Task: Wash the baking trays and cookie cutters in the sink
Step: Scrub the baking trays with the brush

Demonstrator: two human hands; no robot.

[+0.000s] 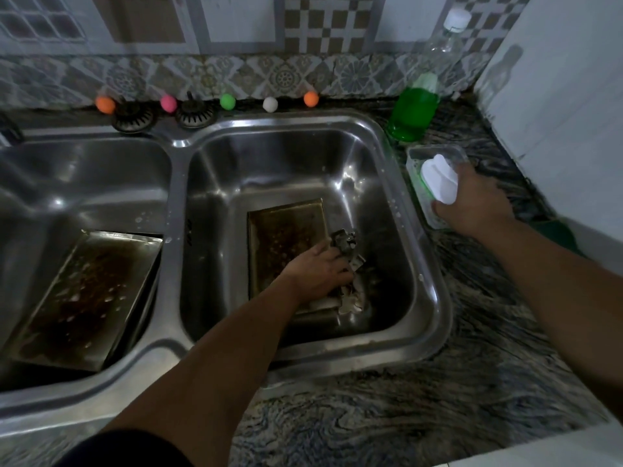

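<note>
Stainless steel forms a double sink set in a marbled counter; a stained baking tray lies in the right basin with metal cookie cutters at its right edge, where the left hand is closed around some of them, and a second greasy tray is propped in the left basin. The right hand is clasped on a white-handled scrubber over a clear plastic dish beside a bottle of green soap. The cutters are probably best held firmly above the tray while the scrubber is brought across, so that their thin edges are scrubbed without slipping.
</note>
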